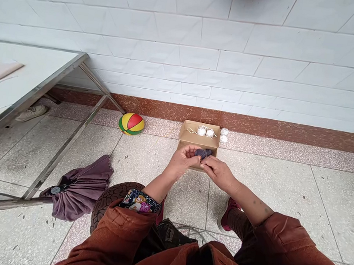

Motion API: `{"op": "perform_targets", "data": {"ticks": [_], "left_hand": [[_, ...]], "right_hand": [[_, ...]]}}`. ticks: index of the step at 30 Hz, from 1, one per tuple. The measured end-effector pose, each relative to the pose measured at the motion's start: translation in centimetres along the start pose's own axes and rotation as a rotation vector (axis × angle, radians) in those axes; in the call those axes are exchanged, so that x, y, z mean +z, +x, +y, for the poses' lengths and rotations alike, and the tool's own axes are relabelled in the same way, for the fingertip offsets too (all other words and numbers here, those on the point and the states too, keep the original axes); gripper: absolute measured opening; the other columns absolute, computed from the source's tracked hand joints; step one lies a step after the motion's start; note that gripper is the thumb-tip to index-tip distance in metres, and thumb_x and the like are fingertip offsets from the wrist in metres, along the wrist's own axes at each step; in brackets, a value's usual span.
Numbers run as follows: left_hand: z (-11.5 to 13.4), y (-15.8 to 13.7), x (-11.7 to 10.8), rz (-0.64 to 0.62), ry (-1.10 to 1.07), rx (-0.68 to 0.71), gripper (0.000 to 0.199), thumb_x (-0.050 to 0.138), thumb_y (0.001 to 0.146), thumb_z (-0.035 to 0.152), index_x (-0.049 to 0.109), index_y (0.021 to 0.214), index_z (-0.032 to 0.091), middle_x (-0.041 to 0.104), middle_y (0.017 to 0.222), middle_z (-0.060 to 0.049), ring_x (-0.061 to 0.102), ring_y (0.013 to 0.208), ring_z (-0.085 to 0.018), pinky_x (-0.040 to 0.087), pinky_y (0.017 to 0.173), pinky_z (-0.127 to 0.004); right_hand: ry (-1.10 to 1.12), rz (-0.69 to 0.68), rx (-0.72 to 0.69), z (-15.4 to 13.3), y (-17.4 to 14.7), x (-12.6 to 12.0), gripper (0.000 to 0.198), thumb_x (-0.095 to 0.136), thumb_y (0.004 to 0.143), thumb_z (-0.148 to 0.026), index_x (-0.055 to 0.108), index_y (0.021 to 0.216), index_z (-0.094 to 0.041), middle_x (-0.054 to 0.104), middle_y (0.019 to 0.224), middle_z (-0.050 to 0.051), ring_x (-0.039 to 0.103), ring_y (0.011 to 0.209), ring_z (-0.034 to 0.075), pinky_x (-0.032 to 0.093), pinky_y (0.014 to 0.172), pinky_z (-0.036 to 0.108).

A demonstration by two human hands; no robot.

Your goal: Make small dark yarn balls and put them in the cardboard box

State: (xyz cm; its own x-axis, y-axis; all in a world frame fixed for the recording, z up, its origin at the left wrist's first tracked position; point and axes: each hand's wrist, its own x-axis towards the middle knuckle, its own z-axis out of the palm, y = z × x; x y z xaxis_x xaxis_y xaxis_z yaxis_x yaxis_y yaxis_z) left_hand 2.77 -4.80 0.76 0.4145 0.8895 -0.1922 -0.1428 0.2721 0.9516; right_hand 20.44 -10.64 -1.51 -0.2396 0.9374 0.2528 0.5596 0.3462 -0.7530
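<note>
A dark grey ball of yarn (200, 153) is held between my two hands, above an open cardboard box (185, 131). My left hand (182, 162) curls its fingers around the ball's left side. My right hand (220, 173) is closed at its lower right, with thumb and fingers pinched close to the ball. Another dark lump of yarn (208, 152) shows just behind; whether it is gripped or lies in the box I cannot tell. White yarn balls (201, 130) with loose ends lie in the far part of the box. The near part is mostly hidden by my hands.
More white balls (223, 138) lie right of the box by the wall. A colourful ball (131, 124) sits left, near the metal-framed table (75, 59). A purple umbrella (86, 188) leans by the table's lower bar. A shoe (32, 113) lies underneath.
</note>
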Motion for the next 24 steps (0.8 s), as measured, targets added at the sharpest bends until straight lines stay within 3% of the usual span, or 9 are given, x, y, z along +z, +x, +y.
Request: {"op": "perform_targets", "data": {"ticks": [4, 9, 13, 17, 20, 24], "left_hand": [[-0.2, 0.1, 0.1, -0.048, 0.187, 0.009, 0.031, 0.082, 0.062, 0.019, 0.067, 0.088, 0.015, 0.064, 0.08, 0.001, 0.056, 0.071, -0.01, 0.043, 0.07, -0.025], [-0.1, -0.6, 0.4, -0.208, -0.061, -0.081, 0.05, 0.084, 0.063, 0.021, 0.063, 0.109, 0.019, 0.067, 0.089, 0.0, 0.061, 0.08, -0.012, 0.047, 0.075, -0.026], [-0.4, 0.0, 0.3, -0.062, -0.12, -0.014, 0.044, 0.082, 0.066, 0.025, 0.063, 0.104, 0.018, 0.067, 0.092, -0.001, 0.061, 0.082, -0.012, 0.048, 0.078, -0.026], [-1.0, 0.8, 0.0, 0.098, 0.117, 0.04, 0.04, 0.083, 0.059, 0.018, 0.059, 0.09, 0.018, 0.064, 0.082, 0.002, 0.058, 0.074, -0.01, 0.044, 0.073, -0.025], [-0.9, 0.6, 0.1, -0.009, 0.227, 0.001, 0.037, 0.083, 0.058, 0.017, 0.058, 0.085, 0.017, 0.062, 0.076, 0.003, 0.054, 0.067, -0.009, 0.041, 0.067, -0.024], [-0.5, -0.2, 0.3, -0.226, 0.107, -0.068, 0.035, 0.081, 0.063, 0.021, 0.06, 0.091, 0.017, 0.065, 0.081, 0.001, 0.058, 0.072, -0.01, 0.043, 0.07, -0.025]], "right_hand": [[0.029, 0.084, -0.041, -0.2, 0.7, -1.3, 0.019, 0.053, 0.102, -0.03, 0.068, 0.093, -0.023, 0.067, 0.088, 0.005, 0.063, 0.084, 0.02, 0.05, 0.078, 0.032], [0.085, 0.153, 0.104, 1.3, 1.4, -0.9, 0.02, 0.052, 0.101, -0.026, 0.066, 0.088, -0.023, 0.066, 0.083, 0.003, 0.062, 0.081, 0.019, 0.05, 0.076, 0.031], [0.068, -0.004, 0.121, 1.3, 0.6, 0.2, 0.018, 0.053, 0.1, -0.025, 0.065, 0.087, -0.022, 0.066, 0.084, 0.003, 0.062, 0.078, 0.019, 0.049, 0.073, 0.03], [0.051, -0.031, 0.007, 0.4, 0.4, -0.4, 0.016, 0.053, 0.101, -0.028, 0.065, 0.092, -0.023, 0.067, 0.088, 0.004, 0.063, 0.084, 0.019, 0.05, 0.079, 0.032], [0.071, 0.07, 0.017, 0.5, 1.0, -1.4, 0.016, 0.053, 0.1, -0.028, 0.066, 0.092, -0.023, 0.067, 0.09, 0.005, 0.062, 0.087, 0.021, 0.05, 0.081, 0.033], [0.122, 0.134, 0.117, 1.8, 1.4, -1.0, 0.017, 0.053, 0.098, -0.026, 0.064, 0.085, -0.023, 0.066, 0.083, 0.003, 0.061, 0.082, 0.02, 0.049, 0.077, 0.032]]}}
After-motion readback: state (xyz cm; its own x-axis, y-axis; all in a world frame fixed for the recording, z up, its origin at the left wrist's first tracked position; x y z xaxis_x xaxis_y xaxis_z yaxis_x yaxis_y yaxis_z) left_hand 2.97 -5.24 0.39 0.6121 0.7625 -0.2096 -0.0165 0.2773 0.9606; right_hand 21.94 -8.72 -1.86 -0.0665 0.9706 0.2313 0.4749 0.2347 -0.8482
